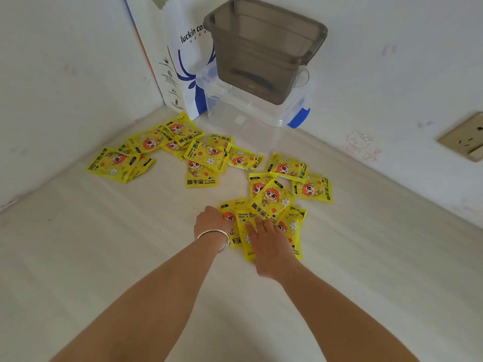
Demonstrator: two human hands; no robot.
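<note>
Pale, wood-grained surface [104, 257] meeting white walls in a corner. Strewn across it, yellow hand-warmer packets in loose groups: far-left cluster [115, 163] near the left wall, middle cluster [203, 155] in front of the boxes, right pair [311, 189] a little apart from the rest. Nearest pile [271, 205] overlapping, directly under both hands. Right hand [269, 239] flat on top of that pile, fingers straight and slightly spread, pressing down on the packets, gripping nothing. Left hand [211, 220] just beside it at the pile's left edge, touching the outermost packet; seen from the back, fingers hidden, so impossible to tell whether curled round a packet or loose. Silver bangle [217, 236] on the left wrist. Back in the corner, smoky grey tub [261, 48] standing on a clear lidded box [248, 118] with a blue latch; white paper bag [183, 61] with blue print just left of them, against the wall. Beige wall socket [465, 137] on the right-hand wall, well apart from the packets.
</note>
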